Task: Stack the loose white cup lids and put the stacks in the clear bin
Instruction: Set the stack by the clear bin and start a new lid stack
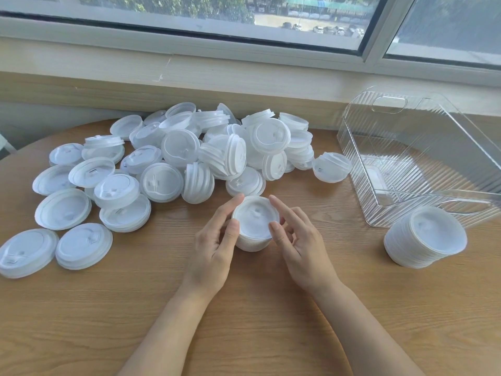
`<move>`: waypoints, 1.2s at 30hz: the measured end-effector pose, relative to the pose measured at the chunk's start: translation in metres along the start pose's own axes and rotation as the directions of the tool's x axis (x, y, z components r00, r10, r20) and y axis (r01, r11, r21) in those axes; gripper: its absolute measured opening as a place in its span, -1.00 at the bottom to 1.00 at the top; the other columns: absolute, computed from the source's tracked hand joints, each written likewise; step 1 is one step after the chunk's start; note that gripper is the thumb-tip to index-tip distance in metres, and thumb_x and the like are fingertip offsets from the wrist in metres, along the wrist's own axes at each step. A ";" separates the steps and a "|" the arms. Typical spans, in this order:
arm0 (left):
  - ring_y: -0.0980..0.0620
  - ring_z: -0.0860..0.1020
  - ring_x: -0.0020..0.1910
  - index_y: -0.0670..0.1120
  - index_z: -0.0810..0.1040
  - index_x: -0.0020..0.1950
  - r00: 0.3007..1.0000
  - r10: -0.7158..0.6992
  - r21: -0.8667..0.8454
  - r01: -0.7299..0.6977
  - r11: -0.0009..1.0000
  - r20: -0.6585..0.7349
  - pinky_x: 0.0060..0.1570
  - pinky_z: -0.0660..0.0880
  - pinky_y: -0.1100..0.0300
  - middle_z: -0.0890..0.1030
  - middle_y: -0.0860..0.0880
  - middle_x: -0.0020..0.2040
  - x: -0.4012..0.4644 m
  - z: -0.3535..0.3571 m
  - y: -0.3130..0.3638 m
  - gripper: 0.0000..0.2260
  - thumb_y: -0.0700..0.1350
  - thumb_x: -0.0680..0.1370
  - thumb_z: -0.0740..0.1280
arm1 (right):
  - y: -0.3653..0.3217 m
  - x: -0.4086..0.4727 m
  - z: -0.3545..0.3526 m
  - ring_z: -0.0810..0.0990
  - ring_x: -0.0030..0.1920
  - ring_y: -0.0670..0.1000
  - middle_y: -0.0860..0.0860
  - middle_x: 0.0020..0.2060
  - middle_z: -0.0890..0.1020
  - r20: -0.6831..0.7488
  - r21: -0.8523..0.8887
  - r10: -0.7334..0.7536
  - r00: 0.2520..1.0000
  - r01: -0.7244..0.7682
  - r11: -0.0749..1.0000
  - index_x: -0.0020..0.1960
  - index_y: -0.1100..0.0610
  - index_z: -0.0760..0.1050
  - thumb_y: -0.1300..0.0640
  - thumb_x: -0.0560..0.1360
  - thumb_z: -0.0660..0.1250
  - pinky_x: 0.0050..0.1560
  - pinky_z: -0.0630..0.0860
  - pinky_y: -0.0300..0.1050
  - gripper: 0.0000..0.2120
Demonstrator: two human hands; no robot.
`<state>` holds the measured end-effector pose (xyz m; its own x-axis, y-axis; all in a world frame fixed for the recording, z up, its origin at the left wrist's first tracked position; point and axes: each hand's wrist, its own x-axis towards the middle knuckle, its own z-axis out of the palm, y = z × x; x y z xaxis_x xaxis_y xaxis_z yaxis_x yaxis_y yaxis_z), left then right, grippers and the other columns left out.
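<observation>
White plastic lids lie in a loose heap across the far left of the wooden table, some flat, some tipped on edge, a few already nested together. Just nearer than that heap, a short stack of lids stands on the table, open side up. The left hand cups the stack's left side, thumb and fingers curled against its rim. The right hand meets the stack from the other side: its thumb touches the right rim, while its forefinger reaches out straight over the top edge and the other fingers bend loosely. To the right of the held stack, well apart, a taller stack sits leaning slightly. Just behind that taller stack stands the clear ribbed bin, with handle cut-outs in its walls. Behind everything runs a window sill.
</observation>
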<state>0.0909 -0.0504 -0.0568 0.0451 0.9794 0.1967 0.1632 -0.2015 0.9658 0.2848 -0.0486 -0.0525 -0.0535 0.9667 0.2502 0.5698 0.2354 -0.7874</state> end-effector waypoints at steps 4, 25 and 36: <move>0.30 0.54 0.24 0.20 0.50 0.47 1.000 0.007 0.018 -0.007 1.000 0.021 0.26 0.37 0.44 0.63 0.29 0.22 0.001 0.000 0.001 -0.67 -0.06 0.72 0.22 | 0.003 -0.001 -0.002 0.52 -0.18 0.02 -0.19 -0.07 0.49 0.019 0.000 0.031 0.999 -0.031 1.000 0.54 -0.25 0.37 -0.26 0.65 0.23 -0.02 0.52 -0.17 -0.53; 0.14 0.54 0.37 0.18 0.40 0.51 0.990 0.050 0.222 -0.019 0.975 -0.135 0.34 0.52 -0.01 0.59 0.23 0.34 -0.008 -0.038 0.000 -0.17 0.04 0.32 0.71 | -0.038 0.031 0.003 0.50 -0.14 -0.05 -0.24 0.09 0.50 0.061 -0.114 -0.058 0.996 0.065 0.991 0.56 -0.20 0.37 -0.27 0.54 0.41 -0.03 0.58 -0.08 -0.38; 0.10 0.51 0.42 0.16 0.38 0.55 0.990 0.025 0.178 0.000 0.984 -0.142 0.37 0.51 -0.05 0.56 0.24 0.36 -0.006 -0.045 -0.007 -0.15 0.13 0.33 0.67 | -0.053 0.113 0.008 0.31 0.51 0.02 -0.14 0.58 0.31 0.140 -0.348 -0.193 0.971 0.231 0.909 0.65 -0.20 0.18 -0.04 0.48 0.57 0.41 0.26 -0.13 -0.13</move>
<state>0.0448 -0.0540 -0.0565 -0.0913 0.9657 0.2430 0.3359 -0.1998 0.9204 0.2418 0.0486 0.0133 -0.2766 0.9074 0.3164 0.7908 0.4019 -0.4615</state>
